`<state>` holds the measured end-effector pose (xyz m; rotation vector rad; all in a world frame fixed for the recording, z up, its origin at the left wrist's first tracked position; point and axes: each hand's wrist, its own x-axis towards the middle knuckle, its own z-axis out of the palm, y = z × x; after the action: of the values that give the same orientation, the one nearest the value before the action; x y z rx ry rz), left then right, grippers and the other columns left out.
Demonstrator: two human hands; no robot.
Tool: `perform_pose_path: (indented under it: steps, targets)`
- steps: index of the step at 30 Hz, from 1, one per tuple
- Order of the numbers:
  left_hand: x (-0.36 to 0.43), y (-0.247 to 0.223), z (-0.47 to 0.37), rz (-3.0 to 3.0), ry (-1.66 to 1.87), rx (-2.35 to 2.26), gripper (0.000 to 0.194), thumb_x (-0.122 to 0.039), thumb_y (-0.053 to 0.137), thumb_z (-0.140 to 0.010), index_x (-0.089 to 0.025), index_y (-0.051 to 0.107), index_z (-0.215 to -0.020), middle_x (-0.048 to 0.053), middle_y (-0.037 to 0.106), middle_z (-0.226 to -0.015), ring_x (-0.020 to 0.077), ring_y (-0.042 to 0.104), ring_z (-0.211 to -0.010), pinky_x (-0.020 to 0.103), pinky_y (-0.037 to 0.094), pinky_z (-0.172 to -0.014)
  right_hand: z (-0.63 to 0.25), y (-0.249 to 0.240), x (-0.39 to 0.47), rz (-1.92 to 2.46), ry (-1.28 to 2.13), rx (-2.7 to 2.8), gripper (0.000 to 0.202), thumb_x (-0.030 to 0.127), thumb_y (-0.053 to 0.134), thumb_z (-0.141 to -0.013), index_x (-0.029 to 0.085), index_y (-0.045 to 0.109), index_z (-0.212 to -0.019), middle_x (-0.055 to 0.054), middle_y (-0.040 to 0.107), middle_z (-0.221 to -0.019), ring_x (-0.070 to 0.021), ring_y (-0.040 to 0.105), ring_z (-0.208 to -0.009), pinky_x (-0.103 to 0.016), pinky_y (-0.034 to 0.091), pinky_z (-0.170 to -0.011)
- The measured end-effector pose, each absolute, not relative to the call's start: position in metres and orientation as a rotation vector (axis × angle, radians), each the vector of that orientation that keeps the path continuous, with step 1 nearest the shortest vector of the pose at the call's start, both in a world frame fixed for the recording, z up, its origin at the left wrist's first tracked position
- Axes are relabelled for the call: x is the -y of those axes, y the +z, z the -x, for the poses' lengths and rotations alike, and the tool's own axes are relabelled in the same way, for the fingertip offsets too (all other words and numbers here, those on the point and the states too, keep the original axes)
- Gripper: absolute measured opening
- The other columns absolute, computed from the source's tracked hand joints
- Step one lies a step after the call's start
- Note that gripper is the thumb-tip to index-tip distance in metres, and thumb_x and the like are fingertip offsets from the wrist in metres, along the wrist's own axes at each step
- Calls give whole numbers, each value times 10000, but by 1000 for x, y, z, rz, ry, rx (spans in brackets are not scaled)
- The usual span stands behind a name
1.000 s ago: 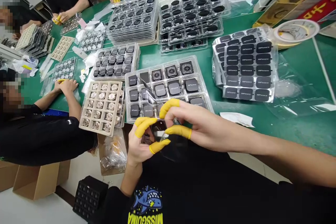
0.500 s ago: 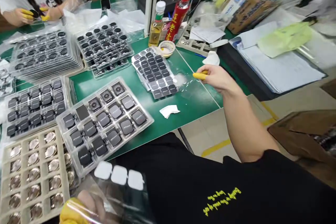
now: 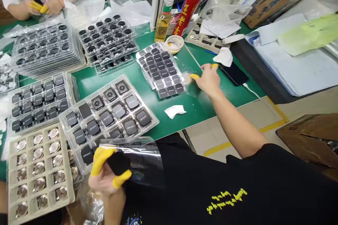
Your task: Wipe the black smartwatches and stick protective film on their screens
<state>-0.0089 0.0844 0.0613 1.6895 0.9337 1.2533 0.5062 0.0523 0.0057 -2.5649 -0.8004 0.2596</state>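
Our left hand (image 3: 107, 174), yellow covers on its fingertips, pinches a dark square piece (image 3: 120, 163) between thumb and fingers, in front of our body at the near edge of the clear tray (image 3: 152, 129). A sheet of clear film (image 3: 146, 160) spreads out to the right of that hand; we cannot tell how it is held.

Our right hand (image 3: 210, 79) is stretched over the green table (image 3: 195, 112), beside the crumpled clear plastic (image 3: 188, 77). Its thumb points left, but we cannot tell whether its fingers are spread or pressed together, or whether they touch the plastic.

To that hand's left lie the sheets of dark stickers (image 3: 165, 70), with the tape roll (image 3: 178, 49) just behind. A phone (image 3: 233, 74) lies to its right, partly under a white wad (image 3: 224, 57). The clear tray carries rows of dark square pieces, and a beige tray (image 3: 69, 184) of round watches sits to its left.
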Motion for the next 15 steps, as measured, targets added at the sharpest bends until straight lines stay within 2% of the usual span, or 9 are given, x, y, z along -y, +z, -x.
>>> perform_pose_path:
  steps: [2,3,5,7,9,11,15]
  targets:
    - [-83,55,6,-1701,1350,-952,719,-702,1101,-582,-374,868,-1178,14,745,-935,292,726,-839,524,690,-765,-492,13,-36,2493,233,891,422,350,706,-1089,115,644,-1434,-319,651,-1416,-341,652,-1179,-446,450,-953]
    - [-82,53,4,-1714,1386,-970,697,-686,1109,-599,-334,878,-1155,20,753,-940,272,732,-842,490,693,-780,-482,16,-26,2442,252,957,366,348,688,-1089,149,666,-1395,-276,699,-1312,-344,643,-1178,-448,457,-960]
    - [-82,52,-2,-1746,1495,-937,656,-681,1089,-679,-289,889,-1165,29,778,-948,235,748,-828,410,687,-761,-455,16,-4,2304,376,1137,270,396,720,-1063,245,727,-1286,-176,739,-1177,-318,673,-1050,-435,492,-918]
    - [-83,52,-8,-1783,1504,-866,704,-666,1085,-713,-268,881,-1256,42,811,-972,232,782,-836,374,689,-739,-423,9,19,2172,548,1305,279,470,834,-961,312,783,-1185,-91,728,-997,-308,678,-880,-420,504,-777]
    - [-85,55,-13,-1796,1480,-822,723,-655,1070,-754,-263,868,-1327,49,823,-989,234,798,-848,371,690,-748,-394,-2,36,2122,618,1371,274,513,839,-925,329,811,-1126,-76,705,-952,-315,665,-797,-412,475,-672]
    - [-86,58,-14,-1796,1444,-783,721,-628,1065,-783,-274,858,-1377,46,829,-1006,227,796,-854,377,687,-781,-374,-14,44,2126,598,1354,216,521,760,-959,329,801,-1049,-87,687,-944,-332,657,-775,-417,470,-636]
    - [-87,63,-14,-1767,1395,-709,698,-554,1049,-845,-306,830,-1459,42,837,-1051,217,797,-901,356,671,-810,-365,-10,41,2091,522,1275,124,469,705,-1005,359,714,-949,-116,716,-934,-397,694,-815,-554,576,-713]
